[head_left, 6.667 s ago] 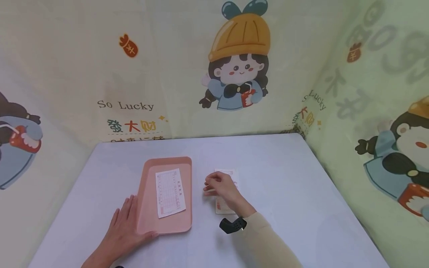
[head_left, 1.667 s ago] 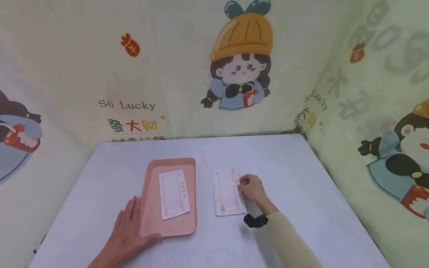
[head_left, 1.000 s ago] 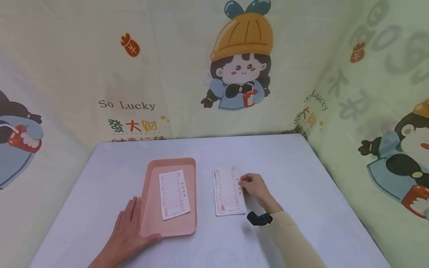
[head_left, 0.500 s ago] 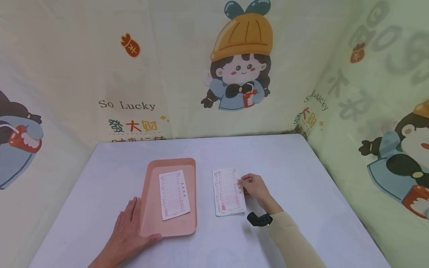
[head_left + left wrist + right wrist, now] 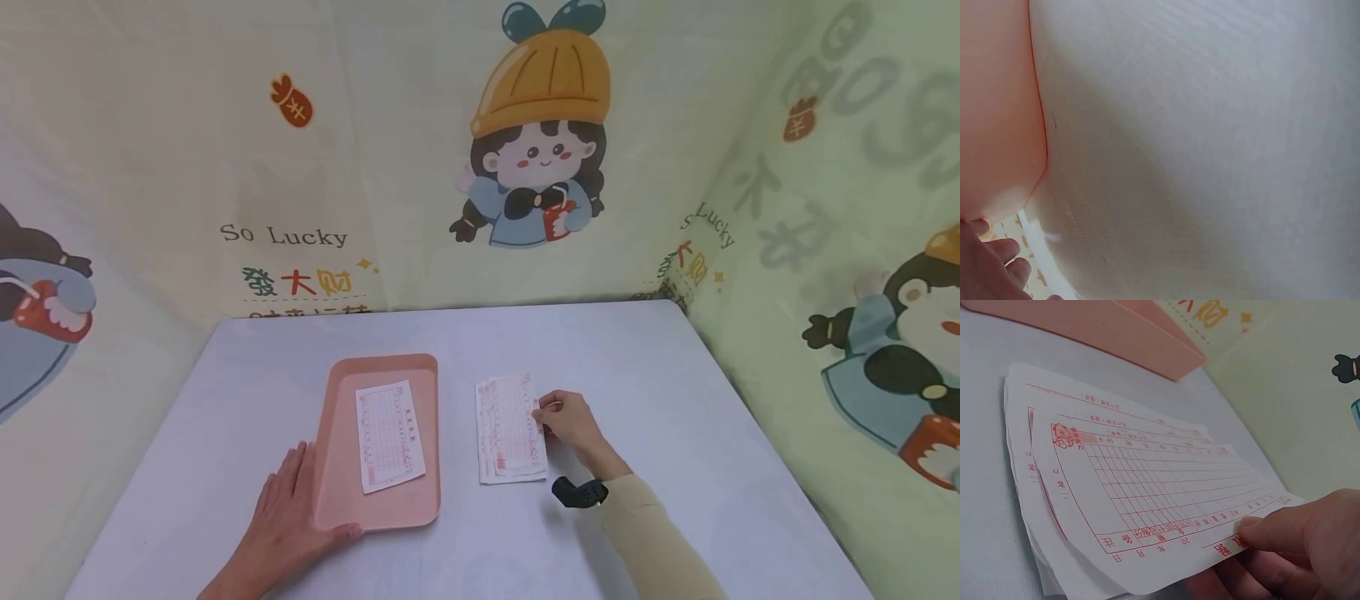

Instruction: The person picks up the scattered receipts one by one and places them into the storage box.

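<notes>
A pink tray [image 5: 378, 508] lies left of centre on the table, with one white slip [image 5: 390, 436] printed in red inside it. My left hand [image 5: 281, 508] lies with fingers straight along the tray's left side, its thumb at the near edge. Right of the tray is a loose stack of similar receipt slips [image 5: 512, 429]. My right hand [image 5: 573, 425] pinches the stack's right edge; in the right wrist view the thumb is on top and the fingers are underneath. There the upper slips [image 5: 1160, 487] are fanned and bowed up slightly. How many slips are pinched I cannot tell.
The white table [image 5: 645, 358] is bordered by cream cloth walls [image 5: 405, 167] with cartoon prints behind it and at the sides. A black band device [image 5: 579, 492] sits on my right wrist, below a beige sleeve [image 5: 660, 533].
Several seconds ago my right hand was over the stack; now it pinches its right edge. In the last second the upper slips shift slightly leftward. My left hand stays at the tray.
</notes>
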`<state>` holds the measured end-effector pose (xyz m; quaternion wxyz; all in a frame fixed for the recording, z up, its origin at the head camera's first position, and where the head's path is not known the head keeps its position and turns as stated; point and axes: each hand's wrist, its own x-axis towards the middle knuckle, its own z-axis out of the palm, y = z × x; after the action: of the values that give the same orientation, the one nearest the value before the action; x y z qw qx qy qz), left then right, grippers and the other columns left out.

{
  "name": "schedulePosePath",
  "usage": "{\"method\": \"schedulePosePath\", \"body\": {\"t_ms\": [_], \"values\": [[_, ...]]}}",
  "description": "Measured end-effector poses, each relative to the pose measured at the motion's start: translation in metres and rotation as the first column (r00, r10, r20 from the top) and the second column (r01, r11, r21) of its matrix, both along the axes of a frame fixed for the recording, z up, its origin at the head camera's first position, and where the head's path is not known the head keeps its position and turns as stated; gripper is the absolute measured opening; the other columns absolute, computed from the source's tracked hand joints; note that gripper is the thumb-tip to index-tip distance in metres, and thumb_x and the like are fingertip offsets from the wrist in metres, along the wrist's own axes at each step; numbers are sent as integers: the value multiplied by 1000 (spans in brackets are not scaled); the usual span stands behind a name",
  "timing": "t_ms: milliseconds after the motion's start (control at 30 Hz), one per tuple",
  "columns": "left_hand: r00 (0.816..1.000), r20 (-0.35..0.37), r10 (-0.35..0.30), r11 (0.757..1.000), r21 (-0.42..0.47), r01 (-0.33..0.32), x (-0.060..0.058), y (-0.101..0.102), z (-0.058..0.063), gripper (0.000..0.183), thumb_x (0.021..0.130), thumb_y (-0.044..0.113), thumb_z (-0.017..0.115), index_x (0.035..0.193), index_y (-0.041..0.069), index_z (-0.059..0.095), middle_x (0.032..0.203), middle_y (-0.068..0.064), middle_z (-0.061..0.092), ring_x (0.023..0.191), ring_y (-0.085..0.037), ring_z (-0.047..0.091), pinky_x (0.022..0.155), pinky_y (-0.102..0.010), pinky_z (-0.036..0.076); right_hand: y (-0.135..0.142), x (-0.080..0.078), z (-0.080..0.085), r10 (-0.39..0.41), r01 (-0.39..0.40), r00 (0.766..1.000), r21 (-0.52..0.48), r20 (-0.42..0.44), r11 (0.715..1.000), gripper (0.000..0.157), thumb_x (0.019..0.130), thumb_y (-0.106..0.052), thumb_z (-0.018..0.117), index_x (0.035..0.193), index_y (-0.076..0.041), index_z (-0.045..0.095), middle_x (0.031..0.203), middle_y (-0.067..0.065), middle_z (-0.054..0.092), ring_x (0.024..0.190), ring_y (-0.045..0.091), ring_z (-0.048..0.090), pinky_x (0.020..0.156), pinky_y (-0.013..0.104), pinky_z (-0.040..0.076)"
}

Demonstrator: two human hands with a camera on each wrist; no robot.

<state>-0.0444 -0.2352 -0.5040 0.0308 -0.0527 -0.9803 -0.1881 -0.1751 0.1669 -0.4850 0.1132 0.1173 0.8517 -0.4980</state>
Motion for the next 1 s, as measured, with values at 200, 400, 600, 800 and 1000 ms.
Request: {"method": "schedulePosePath", "body": {"t_ms": [200,400,600,800,1000], "values": [[1000,12,2,1000,-9,-2,0,0,1,135,64,73,75,155,-4,11,157,-28,21,143,-45,21,110,-67,22,1,1,5,19,-19,1000,-2,-21,1000,21,94,-11,63,112,-1,64,97,14,67,72,19,65,65,29,58],[1000,-29,-6,1000,22,6,1,-1,0,133,65,70,77,155,-3,13,156,-28,23,142,-44,23,109,-66,23,2,2,8,11,-12,999,-1,-38,1000,21,95,-11,62,114,-2,63,95,13,64,73,19,65,65,29,58],[1000,-14,-1,999,43,1,1,-1,-1,133,66,70,77,156,-1,10,157,-27,22,144,-43,21,111,-66,20,3,1,10,4,-4,999,4,-47,1000,21,95,-12,61,114,-4,63,96,12,64,77,19,64,66,29,58],[999,-40,-4,999,34,6,2,-2,-2,133,65,69,78,155,-3,13,156,-27,24,142,-43,23,110,-66,22,4,1,13,14,-14,998,3,-61,1000,21,96,-12,60,114,-3,64,100,13,65,79,20,64,69,30,58],[999,-46,-9,999,34,11,3,-1,-2,133,65,69,78,156,-2,12,156,-27,24,142,-43,23,109,-65,23,5,-1,13,20,-23,999,-58,-47,998,23,96,-13,60,116,-3,63,101,14,65,76,20,66,68,32,61]]}}
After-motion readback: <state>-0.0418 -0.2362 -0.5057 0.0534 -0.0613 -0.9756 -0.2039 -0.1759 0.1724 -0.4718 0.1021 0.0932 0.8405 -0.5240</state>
